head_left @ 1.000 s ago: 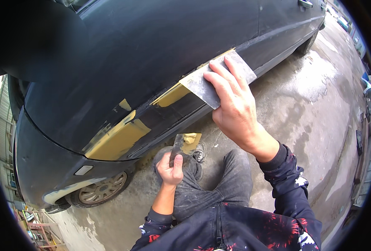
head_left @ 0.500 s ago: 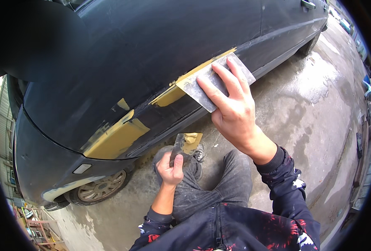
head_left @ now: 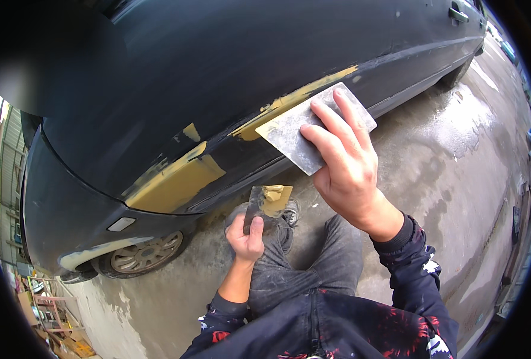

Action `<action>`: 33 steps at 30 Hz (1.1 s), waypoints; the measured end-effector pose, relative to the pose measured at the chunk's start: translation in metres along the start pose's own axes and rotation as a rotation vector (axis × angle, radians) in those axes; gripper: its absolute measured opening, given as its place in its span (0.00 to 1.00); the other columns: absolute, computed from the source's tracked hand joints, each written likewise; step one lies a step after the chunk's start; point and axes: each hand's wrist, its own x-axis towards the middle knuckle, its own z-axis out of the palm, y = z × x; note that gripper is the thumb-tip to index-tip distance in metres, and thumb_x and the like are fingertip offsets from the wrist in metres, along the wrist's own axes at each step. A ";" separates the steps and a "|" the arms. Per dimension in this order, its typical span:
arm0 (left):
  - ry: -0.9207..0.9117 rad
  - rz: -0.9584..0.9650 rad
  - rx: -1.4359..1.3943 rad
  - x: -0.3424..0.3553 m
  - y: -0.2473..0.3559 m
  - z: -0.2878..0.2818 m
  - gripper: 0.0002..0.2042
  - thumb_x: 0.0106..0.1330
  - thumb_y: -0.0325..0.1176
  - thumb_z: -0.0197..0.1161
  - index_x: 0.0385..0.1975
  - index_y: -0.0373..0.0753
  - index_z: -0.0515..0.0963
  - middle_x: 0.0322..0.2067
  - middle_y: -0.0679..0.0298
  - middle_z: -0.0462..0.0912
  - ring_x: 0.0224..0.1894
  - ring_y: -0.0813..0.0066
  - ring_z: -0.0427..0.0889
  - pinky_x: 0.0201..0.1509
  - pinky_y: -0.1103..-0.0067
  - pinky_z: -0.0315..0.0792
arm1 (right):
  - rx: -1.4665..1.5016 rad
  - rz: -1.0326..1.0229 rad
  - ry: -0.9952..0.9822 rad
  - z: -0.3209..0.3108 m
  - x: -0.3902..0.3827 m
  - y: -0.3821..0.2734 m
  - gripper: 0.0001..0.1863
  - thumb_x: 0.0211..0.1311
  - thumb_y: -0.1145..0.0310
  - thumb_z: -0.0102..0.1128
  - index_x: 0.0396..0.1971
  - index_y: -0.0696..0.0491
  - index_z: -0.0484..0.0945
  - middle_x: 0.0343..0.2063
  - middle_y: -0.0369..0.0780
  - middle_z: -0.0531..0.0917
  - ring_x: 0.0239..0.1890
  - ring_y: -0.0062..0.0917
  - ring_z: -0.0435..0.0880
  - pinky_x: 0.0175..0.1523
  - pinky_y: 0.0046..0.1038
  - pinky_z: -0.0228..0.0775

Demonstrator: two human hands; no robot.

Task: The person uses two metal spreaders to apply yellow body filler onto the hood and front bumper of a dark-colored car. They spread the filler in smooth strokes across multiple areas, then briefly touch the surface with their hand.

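Note:
My right hand (head_left: pixel 355 179) grips a wide, flat grey putty spreader (head_left: pixel 289 130), fingers spread over its face and the thumb hidden behind. The spreader is tilted in front of the dark car door (head_left: pixel 247 54), its upper edge close to a long yellow filler strip (head_left: pixel 301 94); whether it touches the door, I cannot tell. Lower down, over my knee, my left hand (head_left: pixel 246 240) pinches a smaller putty spreader (head_left: pixel 257 203) that carries a lump of yellow body filler (head_left: pixel 275 194). Further left on the door is a broad yellow filler patch (head_left: pixel 176 185), with a small dab (head_left: pixel 191 131) above it.
The front wheel (head_left: pixel 147 254) sits below the fender at the left. My bent legs (head_left: pixel 337 251) are over the concrete floor (head_left: pixel 421 173), which has a wet patch (head_left: pixel 457 119) at the right. A cluttered metal rack (head_left: pixel 56 311) stands at the lower left.
My right hand has drawn the wide spreader slightly back from the filler strip, baring more of it. The left hand stays nearly still. The view has shifted slightly against the car.

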 end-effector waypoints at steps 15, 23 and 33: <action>0.228 0.029 -0.148 -0.008 -0.001 -0.002 0.09 0.70 0.32 0.62 0.36 0.31 0.78 0.28 0.71 0.80 0.29 0.87 0.71 0.35 0.87 0.65 | -0.049 -0.016 -0.091 0.028 -0.002 -0.033 0.27 0.42 0.80 0.62 0.47 0.49 0.85 0.54 0.47 0.80 0.62 0.54 0.73 0.58 0.45 0.75; 0.270 0.027 -0.257 -0.008 0.000 0.002 0.08 0.70 0.31 0.61 0.37 0.31 0.78 0.31 0.68 0.81 0.31 0.85 0.74 0.37 0.86 0.67 | -0.066 -0.047 -0.094 0.029 0.007 -0.032 0.27 0.42 0.80 0.61 0.48 0.49 0.84 0.52 0.46 0.79 0.60 0.52 0.73 0.59 0.44 0.74; 0.405 0.031 -0.464 -0.012 -0.001 -0.001 0.09 0.70 0.27 0.59 0.44 0.30 0.78 0.41 0.64 0.83 0.42 0.79 0.78 0.50 0.81 0.72 | -0.001 -0.069 -0.139 0.037 0.006 -0.057 0.30 0.41 0.81 0.61 0.52 0.50 0.82 0.57 0.51 0.75 0.64 0.60 0.67 0.59 0.49 0.74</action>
